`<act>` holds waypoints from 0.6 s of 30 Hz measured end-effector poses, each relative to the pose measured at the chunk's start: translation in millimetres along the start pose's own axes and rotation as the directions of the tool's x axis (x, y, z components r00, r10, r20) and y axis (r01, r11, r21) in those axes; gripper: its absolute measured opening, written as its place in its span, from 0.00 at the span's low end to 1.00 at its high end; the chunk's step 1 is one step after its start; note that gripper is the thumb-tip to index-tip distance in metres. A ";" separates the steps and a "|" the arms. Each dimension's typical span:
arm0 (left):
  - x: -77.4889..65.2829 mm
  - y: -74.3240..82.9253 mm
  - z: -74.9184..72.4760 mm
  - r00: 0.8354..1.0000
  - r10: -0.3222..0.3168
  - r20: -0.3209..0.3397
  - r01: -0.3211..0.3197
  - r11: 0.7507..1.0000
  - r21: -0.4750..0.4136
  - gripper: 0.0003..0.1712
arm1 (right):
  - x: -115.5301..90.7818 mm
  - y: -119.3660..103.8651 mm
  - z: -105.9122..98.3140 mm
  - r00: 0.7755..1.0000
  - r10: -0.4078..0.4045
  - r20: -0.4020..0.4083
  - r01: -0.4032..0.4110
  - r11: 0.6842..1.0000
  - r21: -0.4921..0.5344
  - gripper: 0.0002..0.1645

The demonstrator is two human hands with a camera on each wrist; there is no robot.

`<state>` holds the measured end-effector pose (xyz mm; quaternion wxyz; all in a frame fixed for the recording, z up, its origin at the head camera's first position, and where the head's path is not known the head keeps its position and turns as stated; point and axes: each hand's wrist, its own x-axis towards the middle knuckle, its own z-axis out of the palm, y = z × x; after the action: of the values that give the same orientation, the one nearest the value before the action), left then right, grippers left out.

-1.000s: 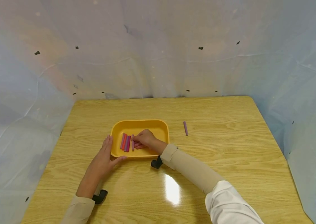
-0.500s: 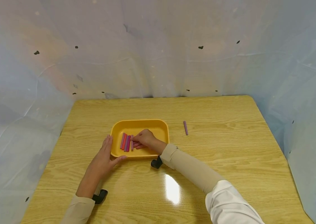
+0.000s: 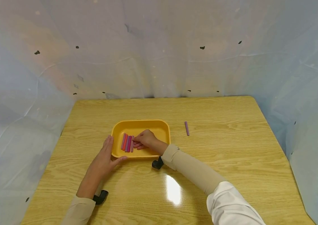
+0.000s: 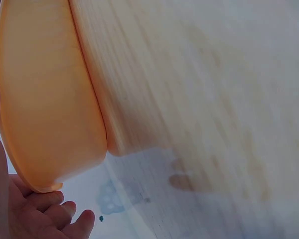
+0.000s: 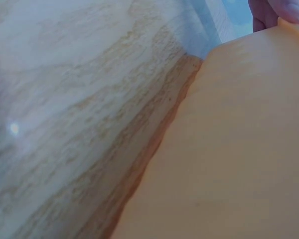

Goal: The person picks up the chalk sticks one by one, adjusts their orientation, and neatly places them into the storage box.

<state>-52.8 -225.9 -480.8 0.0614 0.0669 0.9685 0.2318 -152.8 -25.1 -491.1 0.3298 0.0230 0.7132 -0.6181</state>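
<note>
In the head view, a yellow tray [image 3: 163, 125] stands on the table. On its floor, several slim coloured sticks, like chalk or pastels, lie side by side in a row [image 3: 126, 143], purple, orange and magenta. My right hand [image 3: 146, 139] reaches into the tray, thumb and fingertips pinching the upper end of a mauve stick [image 3: 132, 147] at the row's right end. More pinkish sticks [image 3: 140, 147] lie slanted, partly hidden under that hand. My left hand [image 3: 102, 161] rests against the tray's left side, fingers extended along the rim and thumb along the front edge.
A single purple stick [image 3: 187, 128] lies on the wood-grain table [image 3: 218, 140], right of the tray. Pale sheeting [image 3: 159, 72] hangs behind the table and at both sides. A bright reflection shows near the table's front.
The mauve stick in my right fingers has shifted slightly left, up close to the magenta stick in the row. My left hand and the tray have stayed where they were.
</note>
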 end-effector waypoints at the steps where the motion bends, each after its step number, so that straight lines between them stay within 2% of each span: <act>1: 0.0 0.1 0.0 1.000 -0.001 0.000 0.001 1.000 0.000 0.64 | 0.2 0.1 0.0 1.000 -0.001 0.001 0.001 1.000 -0.002 0.16; 7: -0.3 -0.7 0.4 1.000 0.001 -0.006 -0.001 1.000 -0.001 0.64 | 2.3 1.0 -1.8 1.000 -0.002 0.025 0.002 1.000 0.017 0.16; 12: -0.3 -1.1 0.9 1.000 0.000 -0.003 0.000 1.000 -0.001 0.64 | 2.8 -0.1 -5.1 0.998 0.025 0.058 -0.028 0.998 0.056 0.17; 18: -0.6 -1.3 0.6 1.000 -0.001 -0.001 0.001 1.000 -0.001 0.64 | 2.3 -2.2 -5.7 0.998 0.053 0.043 -0.056 0.995 0.083 0.19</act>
<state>-52.3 -226.9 -482.0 0.0608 0.0664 0.9685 0.2323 -158.0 -21.3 -490.2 0.3599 0.0435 0.6788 -0.6386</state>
